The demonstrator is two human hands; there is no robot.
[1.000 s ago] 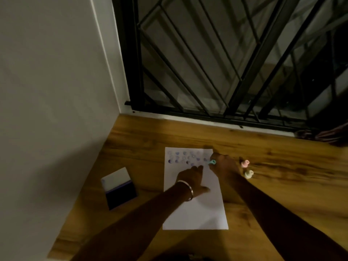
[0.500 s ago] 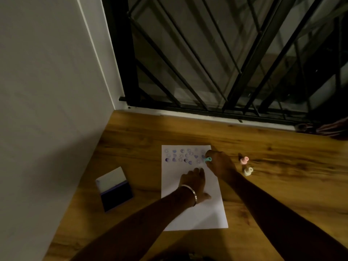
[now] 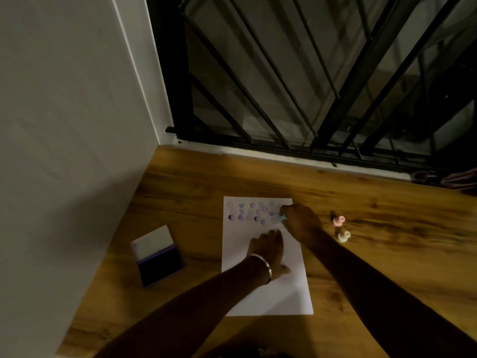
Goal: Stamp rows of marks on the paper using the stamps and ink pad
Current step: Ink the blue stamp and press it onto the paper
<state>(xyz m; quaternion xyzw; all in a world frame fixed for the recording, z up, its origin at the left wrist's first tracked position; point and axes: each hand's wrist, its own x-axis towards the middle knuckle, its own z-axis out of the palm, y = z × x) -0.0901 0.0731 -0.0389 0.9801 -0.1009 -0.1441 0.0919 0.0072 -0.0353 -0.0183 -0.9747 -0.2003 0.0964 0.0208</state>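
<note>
A white sheet of paper [image 3: 268,293] lies on the wooden floor, with three rows of purple and blue marks [image 3: 251,214] along its top. My right hand [image 3: 300,223] is closed on a small teal stamp [image 3: 283,217], held at the right end of the lowest row. My left hand [image 3: 268,250], a bangle on the wrist, rests flat on the middle of the sheet with fingers spread. An open ink pad [image 3: 157,255], its lid white and its pad dark blue, sits on the floor left of the paper.
A pink stamp [image 3: 338,220] and a cream stamp [image 3: 343,236] stand on the floor [image 3: 387,228] right of the paper. A white wall [image 3: 64,151] rises on the left. A black metal grille [image 3: 296,86] closes the far side.
My right hand with the teal stamp has shifted slightly left along the marks. My left hand has stayed on the paper. The camera view has tilted a little.
</note>
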